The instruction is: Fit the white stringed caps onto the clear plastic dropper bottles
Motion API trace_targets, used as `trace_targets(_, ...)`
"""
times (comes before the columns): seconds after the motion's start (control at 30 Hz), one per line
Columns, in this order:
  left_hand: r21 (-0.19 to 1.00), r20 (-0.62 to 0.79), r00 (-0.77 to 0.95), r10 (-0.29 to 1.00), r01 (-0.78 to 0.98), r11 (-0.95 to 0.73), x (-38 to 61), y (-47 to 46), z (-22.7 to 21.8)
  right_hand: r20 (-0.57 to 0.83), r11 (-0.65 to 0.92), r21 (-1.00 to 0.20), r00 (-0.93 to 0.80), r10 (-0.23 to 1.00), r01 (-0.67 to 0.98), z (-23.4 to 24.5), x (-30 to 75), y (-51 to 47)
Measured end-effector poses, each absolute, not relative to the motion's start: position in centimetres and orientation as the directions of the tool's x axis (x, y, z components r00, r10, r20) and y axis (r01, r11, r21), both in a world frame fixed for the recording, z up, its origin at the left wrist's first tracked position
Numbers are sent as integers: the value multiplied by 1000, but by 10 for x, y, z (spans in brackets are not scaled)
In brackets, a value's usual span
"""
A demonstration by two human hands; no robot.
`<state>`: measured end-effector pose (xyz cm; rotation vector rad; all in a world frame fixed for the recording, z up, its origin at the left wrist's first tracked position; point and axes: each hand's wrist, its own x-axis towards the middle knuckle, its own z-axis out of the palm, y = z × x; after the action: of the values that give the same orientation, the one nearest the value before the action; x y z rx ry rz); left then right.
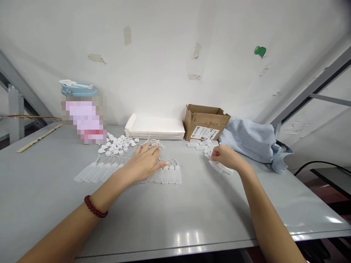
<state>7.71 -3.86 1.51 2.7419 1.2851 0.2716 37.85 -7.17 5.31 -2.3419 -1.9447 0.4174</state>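
My left hand point(144, 162) lies palm down with fingers spread over a row of flat, translucent plastic tags point(172, 176) with thin cords at their tops. Its fingertips reach a small heap of white cords point(157, 143). More such tags point(93, 172) fan out left of the wrist, close to a pile of small white caps point(116, 145). On the right, my right hand point(226, 156) is closed, thumb and fingers pinched together at a loose group of translucent plastic pieces point(221, 168). What lies between those fingertips is too small to make out.
A stack of white sheets or pouches point(156, 128) stands by the wall beside an open cardboard box point(204, 122). Light blue cloth point(248, 138) lies at the right. A blue-lidded container point(79, 89), partly blurred, stands at the left near a wooden strip point(40, 138).
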Motion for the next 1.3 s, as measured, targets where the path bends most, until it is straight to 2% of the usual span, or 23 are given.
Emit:
trace_targets(0.2,242,103,620,778,743,-624,75,-37,17,-160,-189,-185,160,974,964,53,378,-72)
trace_targets(0.33,329,162,554,817,750,-574,71,-32,21,-151,-194,-186,167,974,963,51,382,-72)
trace_targets(0.53,662,260,260,930,653,-368,57,-25,41,-167,-195,-192,164,972,962,52,383,-74)
trace_targets(0.63,843,210,51,976,496,-207,49,-22,51,-181,-187,-187,153,971,964,52,378,-75)
trace_targets(0.7,920,166,-30,986,364,-144,45,-20,53,-193,-178,-179,143,971,968,52,375,-76)
trace_targets(0.8,947,144,-94,985,300,-110,44,-20,50,-211,-165,-153,131,969,974,51,368,-79)
trace_targets(1.0,912,131,-116,985,402,-75,49,-28,46,-138,-129,-67,119,983,989,46,348,-79)
trace_targets(1.2,891,193,-95,977,434,-133,51,-32,47,-63,-18,-108,12,998,994,40,334,-78)
trace_targets(1.3,893,200,-80,976,424,-148,50,-31,46,-67,0,-111,-8,998,994,39,337,-80)
